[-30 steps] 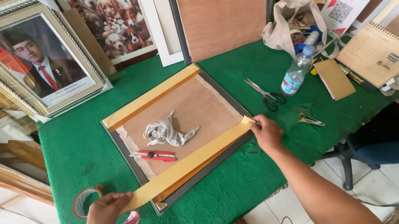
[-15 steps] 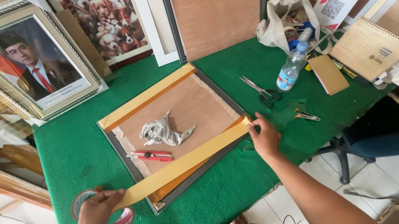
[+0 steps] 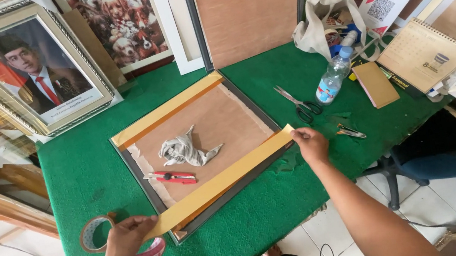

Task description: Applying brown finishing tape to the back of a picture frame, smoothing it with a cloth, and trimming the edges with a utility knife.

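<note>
We see a strip of brown tape (image 3: pixel 221 182) stretched taut along the near edge of a picture frame backing (image 3: pixel 206 140) lying face down on the green worktop (image 3: pixel 80 178). Left hand (image 3: pixel 127 238) closed on the strip's lower end, with the tape roll (image 3: pixel 95 234) just beside it; a second reddish roll (image 3: pixel 150 253) lies under that hand. Right hand (image 3: pixel 311 143) pinches the upper end at the frame's corner. On the backing: crumpled grey cloth (image 3: pixel 186 150) and red utility knife (image 3: pixel 172 177), both near the strip. Scissors (image 3: pixel 297 103), water bottle (image 3: pixel 334 76) and small pliers (image 3: pixel 351 131) lie to the right, apart from the frame
</note>
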